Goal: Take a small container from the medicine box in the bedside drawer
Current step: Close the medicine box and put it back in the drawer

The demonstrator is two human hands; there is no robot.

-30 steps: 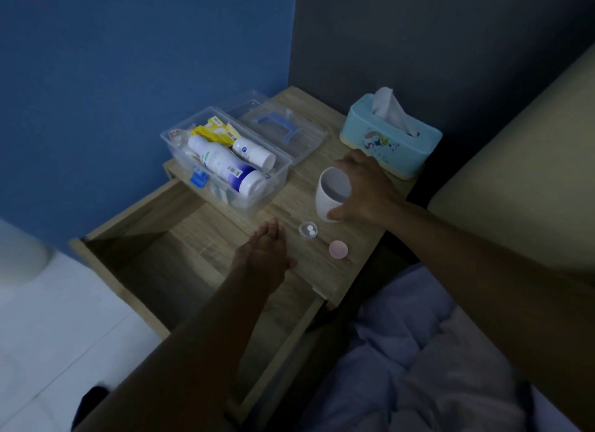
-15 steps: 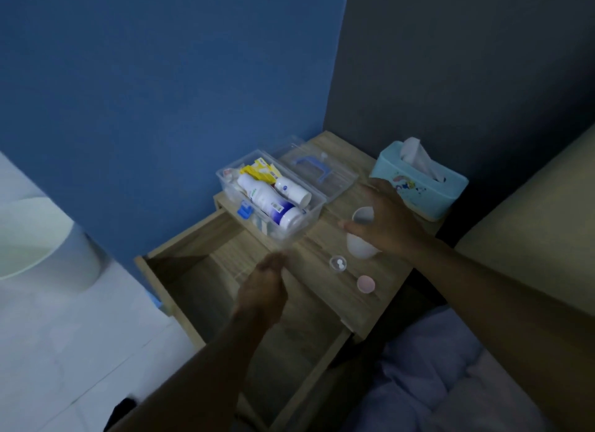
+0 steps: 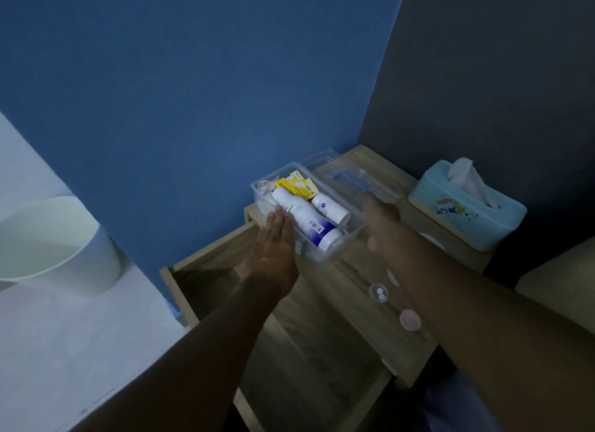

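The clear medicine box (image 3: 338,249) sits at the left edge of the bedside table top, above the open drawer (image 3: 222,280). It holds a big white bottle (image 3: 302,219), a smaller white bottle (image 3: 331,208) and a yellow packet (image 3: 297,183). My left hand (image 3: 277,248) lies flat with straight fingers against the box's left wall. My right hand (image 3: 381,225), blurred, is by the box's right wall with nothing in it. A small clear container (image 3: 378,292) with two white pills stands on the table beside its pink lid (image 3: 410,319).
The box's clear lid (image 3: 349,180) with a blue handle lies behind the box. A light blue tissue box (image 3: 467,206) stands at the back right. A white bin (image 3: 54,245) stands on the floor at the left. Blue and grey walls meet behind the table.
My right hand has let go of the white cup and moved left to the box's right side. My left hand rose from over the drawer to the box's left side. The view tilted up.
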